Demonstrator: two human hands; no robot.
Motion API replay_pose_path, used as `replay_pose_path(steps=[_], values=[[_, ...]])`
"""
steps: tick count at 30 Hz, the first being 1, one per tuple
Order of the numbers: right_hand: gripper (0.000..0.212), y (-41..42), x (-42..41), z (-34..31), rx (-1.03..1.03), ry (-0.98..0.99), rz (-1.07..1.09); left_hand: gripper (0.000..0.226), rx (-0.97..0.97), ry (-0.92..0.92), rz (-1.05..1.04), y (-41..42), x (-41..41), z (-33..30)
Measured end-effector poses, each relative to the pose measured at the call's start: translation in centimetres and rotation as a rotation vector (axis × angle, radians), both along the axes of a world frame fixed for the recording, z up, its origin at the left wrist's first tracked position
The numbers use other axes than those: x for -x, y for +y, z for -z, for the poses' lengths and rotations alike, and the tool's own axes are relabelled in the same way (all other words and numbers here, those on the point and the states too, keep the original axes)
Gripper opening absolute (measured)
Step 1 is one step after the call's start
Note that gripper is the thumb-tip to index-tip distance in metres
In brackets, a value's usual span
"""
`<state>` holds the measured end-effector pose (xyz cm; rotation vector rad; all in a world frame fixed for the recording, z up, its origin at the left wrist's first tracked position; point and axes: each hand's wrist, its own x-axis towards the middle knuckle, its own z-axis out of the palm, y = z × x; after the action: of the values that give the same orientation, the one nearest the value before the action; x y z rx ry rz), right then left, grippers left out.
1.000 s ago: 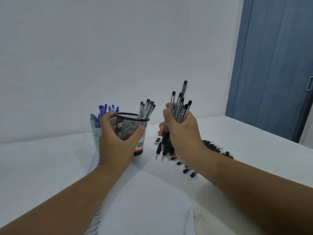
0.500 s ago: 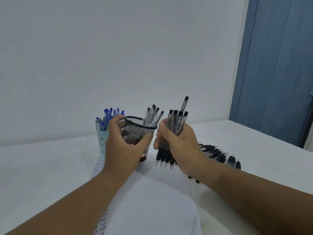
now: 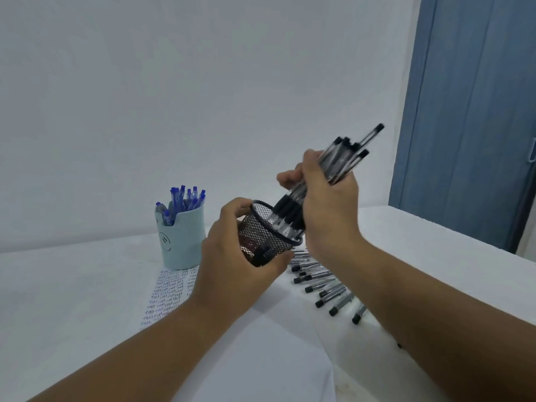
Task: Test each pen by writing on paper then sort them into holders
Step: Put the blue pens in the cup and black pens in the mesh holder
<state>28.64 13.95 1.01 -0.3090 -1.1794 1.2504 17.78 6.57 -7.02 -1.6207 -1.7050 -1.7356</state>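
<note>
Now pens (image 3: 342, 161) in R hand (image 3: 327, 204); holder (image 3: 261, 242) L hand (image 3: 235, 256)

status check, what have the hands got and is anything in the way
Left hand grips tilted mesh holder. Right hand grips black pen bundle, tips inside the rim. More black pens on table; nothing blocking.

Mesh holder (image 3: 262, 242): black grid. Cup (image 3: 182, 242): pale teal. Its pens (image 3: 188, 197): blue. Bundled pens (image 3: 342, 158): clear, black-capped. Counter (image 3: 72, 285): white. Door (image 3: 470, 111): blue.
</note>
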Motion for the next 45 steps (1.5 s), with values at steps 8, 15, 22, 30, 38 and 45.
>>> replay_pose_path(steps=[8,15,22,30,38,45], values=[[0.015,0.0,1.1,2.3,-0.378,-0.463,0.342,0.081,-0.039,-0.061,-0.015,0.0,0.0,0.1],[0.066,1.0,0.8,2.5,0.003,-0.649,-0.054,0.08,-0.038,-0.103,-0.009,0.1,0.3,0.0],[0.097,2.2,0.1,1.9,0.107,-0.299,-0.089,0.079,-0.019,-0.038,0.021,-0.2,-0.1,0.0],[0.068,2.0,-1.0,1.2,0.107,-0.231,-0.226,0.077,-0.012,-0.005,0.035,-0.4,-0.2,-0.1],[0.037,2.6,-0.9,1.7,0.14,-0.225,-0.007,0.076,-0.003,0.006,0.048,-0.4,-0.3,0.0],[0.079,2.0,-0.5,3.2,-0.088,-0.39,-0.039,0.08,0.02,0.106,-0.019,-0.4,0.4,0.1]])
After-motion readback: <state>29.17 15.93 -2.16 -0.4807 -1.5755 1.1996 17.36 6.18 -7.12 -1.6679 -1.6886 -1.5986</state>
